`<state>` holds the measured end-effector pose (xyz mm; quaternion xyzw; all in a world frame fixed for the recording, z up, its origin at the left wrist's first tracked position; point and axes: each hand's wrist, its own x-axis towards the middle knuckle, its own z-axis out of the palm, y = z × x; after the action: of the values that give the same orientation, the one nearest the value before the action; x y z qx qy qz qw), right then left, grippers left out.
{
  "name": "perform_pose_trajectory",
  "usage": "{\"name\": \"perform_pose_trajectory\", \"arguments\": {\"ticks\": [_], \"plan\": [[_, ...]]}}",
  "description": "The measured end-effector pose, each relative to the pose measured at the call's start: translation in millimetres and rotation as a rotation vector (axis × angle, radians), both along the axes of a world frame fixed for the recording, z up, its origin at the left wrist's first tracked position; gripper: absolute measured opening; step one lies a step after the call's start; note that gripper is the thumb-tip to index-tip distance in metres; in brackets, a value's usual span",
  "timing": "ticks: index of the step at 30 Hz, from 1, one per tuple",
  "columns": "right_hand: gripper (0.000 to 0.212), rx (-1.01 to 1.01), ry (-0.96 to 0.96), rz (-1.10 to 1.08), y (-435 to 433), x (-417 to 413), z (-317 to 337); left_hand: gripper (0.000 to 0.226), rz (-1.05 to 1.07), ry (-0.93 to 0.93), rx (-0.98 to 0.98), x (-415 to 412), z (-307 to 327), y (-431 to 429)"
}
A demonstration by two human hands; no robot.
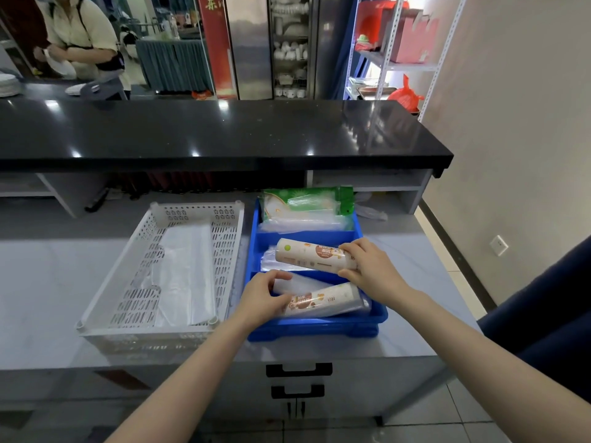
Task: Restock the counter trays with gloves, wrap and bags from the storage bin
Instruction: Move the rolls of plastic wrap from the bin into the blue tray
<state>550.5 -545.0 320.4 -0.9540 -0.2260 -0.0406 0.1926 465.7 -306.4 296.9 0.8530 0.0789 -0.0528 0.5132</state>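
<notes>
A blue divided tray stands on the grey counter. Its far compartment holds a green-and-white packet on clear plastic bags. My right hand grips the right end of a printed wrap roll held over the middle compartment. My left hand grips the left end of a second printed roll lying in the near compartment beside a clear roll. Left of the blue tray stands a white perforated basket with clear bags lying flat inside.
A black raised countertop runs behind the trays, with open cubbies beneath it. Drawer handles sit in the counter front below. A person stands at the far left by stacked plates. A metal shelf rack stands at the back right.
</notes>
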Motion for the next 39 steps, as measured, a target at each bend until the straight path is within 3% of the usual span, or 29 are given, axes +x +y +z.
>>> {"name": "perform_pose_trajectory", "arguments": {"ticks": [4,11,19,30,36,39], "plan": [[0.049,-0.001,-0.013,0.011,-0.3,1.7,5.3,0.052,0.024,-0.116,0.096,-1.2,1.2,-1.9],[0.049,-0.007,-0.008,0.009,-4.4,-1.0,7.1,0.040,0.137,-0.167,-0.124,-3.4,10.2,0.4],[0.048,-0.002,0.043,0.030,-8.0,-1.8,3.7,0.039,0.187,-0.104,-0.380,-20.3,29.3,42.9],[0.051,-0.084,0.261,0.190,20.9,0.7,7.3,0.038,0.108,-0.040,-0.387,-31.1,27.9,54.5],[0.038,0.068,0.321,0.175,26.0,-7.3,7.8,0.035,0.168,-0.013,-0.435,-28.2,23.5,47.8],[0.043,0.096,0.360,0.197,21.6,-13.4,11.4,0.035,0.216,-0.016,-0.486,-24.6,19.9,40.5]]}}
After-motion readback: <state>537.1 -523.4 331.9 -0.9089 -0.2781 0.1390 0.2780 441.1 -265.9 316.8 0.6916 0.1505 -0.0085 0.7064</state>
